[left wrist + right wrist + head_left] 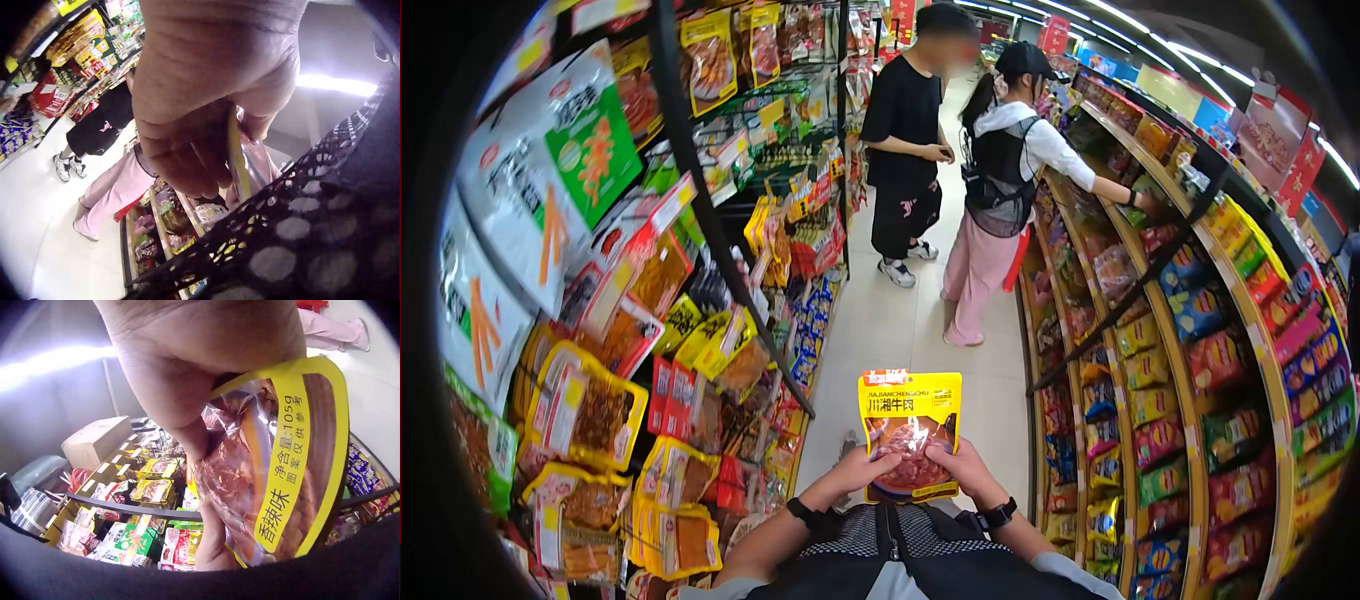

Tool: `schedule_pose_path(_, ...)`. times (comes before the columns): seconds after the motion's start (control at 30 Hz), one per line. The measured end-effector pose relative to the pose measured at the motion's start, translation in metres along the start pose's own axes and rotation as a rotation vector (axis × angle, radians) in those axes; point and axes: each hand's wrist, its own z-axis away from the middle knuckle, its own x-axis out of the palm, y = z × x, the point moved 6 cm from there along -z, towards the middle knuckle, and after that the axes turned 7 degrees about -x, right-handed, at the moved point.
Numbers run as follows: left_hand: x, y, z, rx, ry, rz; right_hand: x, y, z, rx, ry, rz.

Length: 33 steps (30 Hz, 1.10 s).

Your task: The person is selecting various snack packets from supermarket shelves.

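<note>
A yellow packet of beef [912,415] stands upright in front of the chest, its printed front and a clear window of reddish-brown meat turned up to the head camera. The left hand [862,472] grips its lower left edge, thumb on the front. On the opposite side the right hand [962,468] pinches the lower right edge, thumb likewise over the window. Seen from the right wrist, the packet [250,469] shows a yellow border with black print. In the left wrist view the left hand's [206,100] fingers lie behind the packet's yellow edge [237,156].
Racks of hanging snack packets [590,405] line the left side. Along the right run shelves of bagged snacks [1230,360]. A person in black [905,130] and another in pink trousers [980,250] stand ahead in the aisle, the latter reaching to the shelf. Pale floor [880,350] lies between.
</note>
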Motion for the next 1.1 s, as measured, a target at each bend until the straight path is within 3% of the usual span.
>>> schedule_pose_path(0.1, -0.025, 0.035, -0.067, -0.100, 0.099, -0.007, -0.039, -0.032, -0.076, 0.003, -0.056, 0.023)
schedule_pose_path(0.13, -0.032, 0.046, -0.088, -0.008, 0.170, -0.047, -0.048, -0.046, -0.099, -0.001, -0.074, 0.027)
schedule_pose_path(0.23, -0.043, 0.087, -0.114, 0.012, 0.188, 0.106, -0.051, -0.077, -0.149, -0.034, -0.140, -0.023)
schedule_pose_path(0.27, -0.051, 0.089, -0.122, -0.043, 0.181, 0.101, -0.053, -0.079, -0.166, -0.017, -0.150, -0.038)
schedule_pose_path(0.57, -0.143, 0.135, -0.205, 0.110, 0.370, 0.096, -0.058, -0.105, -0.316, -0.098, -0.198, 0.096)
schedule_pose_path(0.93, -0.272, 0.232, -0.277, 0.374, 0.614, -0.032, -0.010, -0.217, -0.478, -0.333, -0.336, 0.345)
schedule_pose_path(1.03, -0.291, 0.271, -0.268, 0.438, 0.698, -0.160, 0.009, -0.239, -0.501, -0.366, -0.378, 0.302)
schedule_pose_path(1.1, -0.296, 0.284, -0.263, 0.466, 0.751, -0.086, 0.020, -0.249, -0.517, -0.403, -0.436, 0.298)
